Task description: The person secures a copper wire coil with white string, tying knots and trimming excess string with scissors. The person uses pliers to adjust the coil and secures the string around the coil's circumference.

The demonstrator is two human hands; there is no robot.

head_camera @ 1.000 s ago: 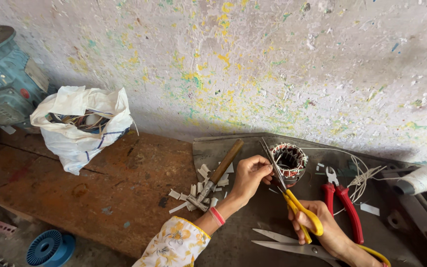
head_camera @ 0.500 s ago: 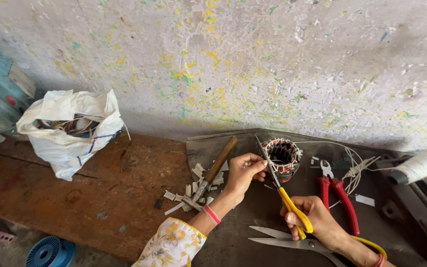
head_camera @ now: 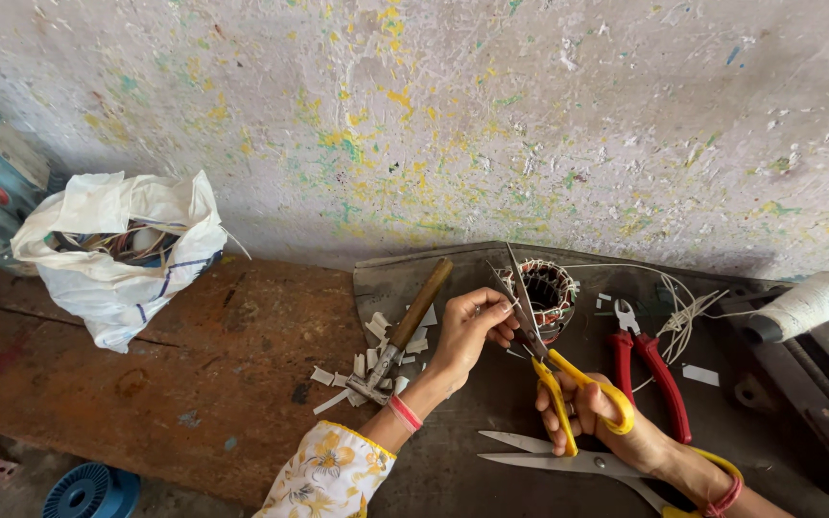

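Head view showed the right hand [head_camera: 595, 414] gripping yellow-handled scissors [head_camera: 547, 338], their blades slightly parted and their long axis running toward eleven o'clock. The left hand [head_camera: 470, 331] pinched something too small to tell at the blades' nine o'clock side, so it lay nearer the cut. The wound stator [head_camera: 547, 293] sat just behind, at twelve o'clock from both hands, red pliers [head_camera: 647, 369] at its four o'clock.
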